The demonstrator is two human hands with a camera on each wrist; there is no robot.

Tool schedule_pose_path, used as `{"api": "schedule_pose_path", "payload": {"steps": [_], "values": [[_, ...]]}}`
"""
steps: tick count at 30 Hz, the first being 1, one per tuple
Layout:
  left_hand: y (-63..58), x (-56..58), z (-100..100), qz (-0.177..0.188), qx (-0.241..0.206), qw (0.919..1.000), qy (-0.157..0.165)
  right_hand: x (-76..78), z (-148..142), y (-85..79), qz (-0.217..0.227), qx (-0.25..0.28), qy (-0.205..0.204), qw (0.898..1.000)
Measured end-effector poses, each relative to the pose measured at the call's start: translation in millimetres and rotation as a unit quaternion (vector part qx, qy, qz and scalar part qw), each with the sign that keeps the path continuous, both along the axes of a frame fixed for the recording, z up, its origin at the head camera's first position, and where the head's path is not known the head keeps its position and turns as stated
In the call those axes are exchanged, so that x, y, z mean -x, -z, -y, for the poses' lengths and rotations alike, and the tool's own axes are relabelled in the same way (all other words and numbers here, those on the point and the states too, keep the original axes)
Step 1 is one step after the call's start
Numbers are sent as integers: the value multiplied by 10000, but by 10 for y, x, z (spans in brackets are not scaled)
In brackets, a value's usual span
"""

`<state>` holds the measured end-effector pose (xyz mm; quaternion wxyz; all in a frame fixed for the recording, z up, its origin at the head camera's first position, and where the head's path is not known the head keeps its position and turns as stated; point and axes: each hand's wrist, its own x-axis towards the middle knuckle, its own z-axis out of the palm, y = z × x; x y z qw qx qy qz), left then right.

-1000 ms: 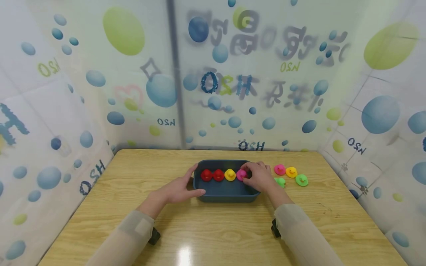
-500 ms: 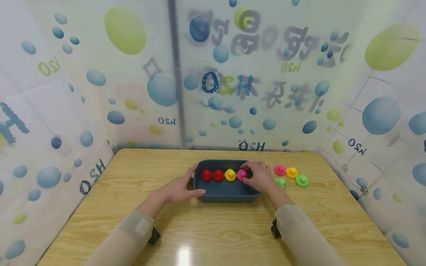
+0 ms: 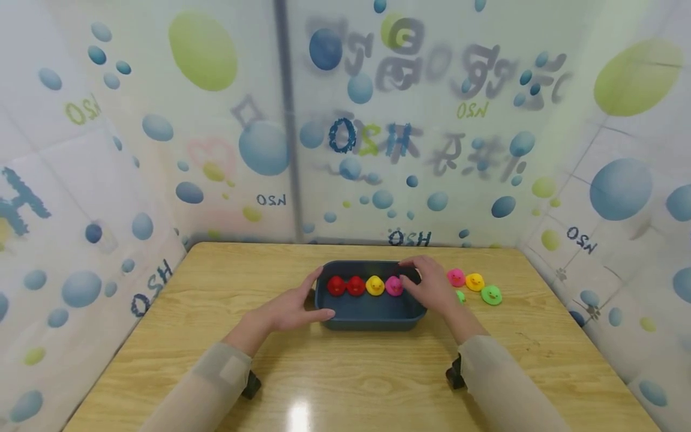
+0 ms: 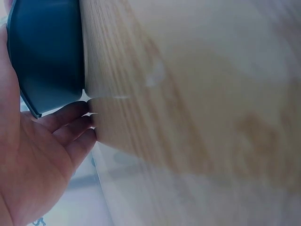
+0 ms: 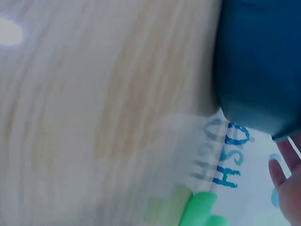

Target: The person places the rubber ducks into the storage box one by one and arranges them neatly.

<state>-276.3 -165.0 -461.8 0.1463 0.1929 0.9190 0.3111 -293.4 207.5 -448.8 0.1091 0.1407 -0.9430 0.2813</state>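
Note:
A dark blue rectangular box (image 3: 372, 324) stands on the table. In it sits a row of rubber ducks: a red duck (image 3: 336, 286), another red duck (image 3: 356, 286), a yellow duck (image 3: 375, 286) and a pink duck (image 3: 394, 286). My left hand (image 3: 288, 309) spans the box's left end, thumb over the front rim; the left wrist view shows its other fingers (image 4: 77, 136) fairly straight, tips on the table. My right hand (image 3: 433, 288) is over the box's right end, with its fingertips just right of the pink duck and nothing visible between them.
Right of the box lie loose ducks: pink (image 3: 456, 277), yellow (image 3: 475, 282) and green (image 3: 492, 294). Another green duck (image 3: 460, 296) is partly hidden behind my right hand. A patterned curtain (image 3: 345, 198) encloses the wooden table (image 3: 345, 372) at the back and sides.
My right hand has let go of the pink duck and moved slightly right, its fingers spreading. The pink duck stays in the row. My left hand keeps its place on the box.

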Motion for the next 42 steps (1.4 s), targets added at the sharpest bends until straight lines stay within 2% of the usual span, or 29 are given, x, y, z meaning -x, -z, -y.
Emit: {"api": "schedule_pose_path", "payload": {"steps": [5, 9, 16, 25, 30, 37, 42], "values": [[-10, 8, -4, 15, -18, 10000, -22, -36, -201, -84, -20, 511, 58, 9987], [-22, 13, -8, 11, 18, 10000, -29, -94, -391, -152, -84, 574, -4, 9983], [-24, 12, -13, 13, 24, 10000, -46, -213, -762, -247, -92, 382, -52, 9992], [-39, -2, -25, -1, 71, 10000, -44, -326, -1274, -224, 150, 47, 253, 9996], [-38, -8, -15, -5, 58, 10000, -36, -342, -1518, -173, 449, -62, 395, 9982], [-32, -8, -14, 32, 104, 9999, -71, -352, -1766, -64, 741, -235, 557, 9954], [-29, -11, -16, 84, 89, 9999, -120, -349, -1863, -31, 1127, -243, 575, 9917]]}}
